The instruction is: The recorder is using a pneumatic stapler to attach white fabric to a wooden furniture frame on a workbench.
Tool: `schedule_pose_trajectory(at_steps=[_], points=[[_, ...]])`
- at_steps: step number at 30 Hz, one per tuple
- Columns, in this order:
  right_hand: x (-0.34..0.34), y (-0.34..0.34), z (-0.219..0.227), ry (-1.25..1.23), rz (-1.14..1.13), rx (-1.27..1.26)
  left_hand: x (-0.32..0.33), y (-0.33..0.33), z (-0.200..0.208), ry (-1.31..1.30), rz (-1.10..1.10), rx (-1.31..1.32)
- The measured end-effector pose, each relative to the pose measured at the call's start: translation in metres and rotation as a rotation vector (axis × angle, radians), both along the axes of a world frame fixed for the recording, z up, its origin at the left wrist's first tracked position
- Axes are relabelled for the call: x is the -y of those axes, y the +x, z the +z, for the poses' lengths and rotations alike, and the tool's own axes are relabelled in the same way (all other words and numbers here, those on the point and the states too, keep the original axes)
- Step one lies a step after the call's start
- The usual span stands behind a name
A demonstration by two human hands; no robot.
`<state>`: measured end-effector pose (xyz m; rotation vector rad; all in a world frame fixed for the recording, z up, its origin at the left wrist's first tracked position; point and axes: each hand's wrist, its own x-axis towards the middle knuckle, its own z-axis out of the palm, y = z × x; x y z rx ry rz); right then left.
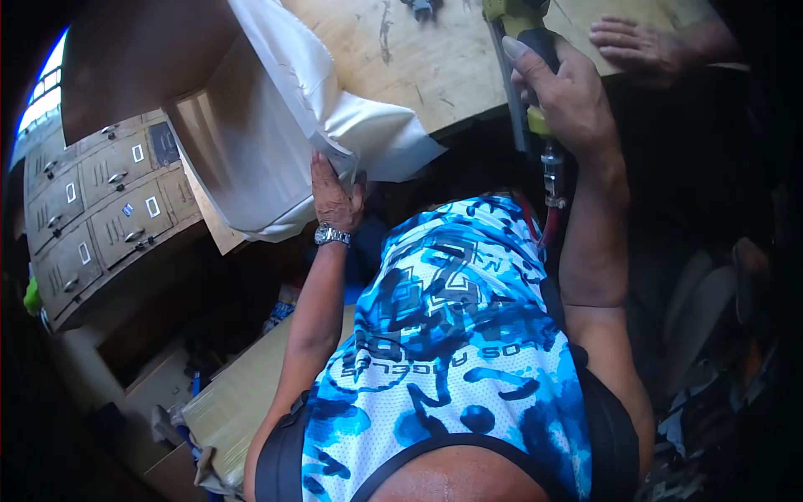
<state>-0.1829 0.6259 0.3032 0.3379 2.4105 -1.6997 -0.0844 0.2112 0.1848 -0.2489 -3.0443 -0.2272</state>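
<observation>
My left hand [338, 205], with a metal watch on its wrist, grips the near edge of a hollow, box-like frame [242, 159]. White fabric [372, 125] drapes over the frame's rim and hangs loose to the right. Some fingers lie straight along the edge, while the thumb stands apart on the outer side. Closed around the black grip of a yellow-green pneumatic staple gun [538, 50] is my right hand [569, 100]. A metal air fitting [553, 171] and a red hose run down from its handle. The tool's top is cut off by the picture's edge.
Another person's hand [640, 43] rests on the wooden worktable [435, 75] at the right. A small dark object [424, 8] lies at the table's far side. Metal lockers [109, 197] stand at the left. Below them is a wrapped flat panel [238, 376].
</observation>
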Motion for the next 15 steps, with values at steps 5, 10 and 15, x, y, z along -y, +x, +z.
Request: schedule_pose_trajectory(at_steps=[5,10,15], points=[[0.001,0.04,-0.015,-0.761,-0.101,-0.018,-0.021,-0.008,0.034,0.137,0.031,0.126],[0.004,0.071,-0.023,-0.956,-0.178,0.046,-0.035,-0.015,0.039,0.28,0.141,0.143],[0.006,0.087,-0.026,-0.878,-0.203,0.076,-0.032,-0.017,0.026,0.12,0.14,0.046]])
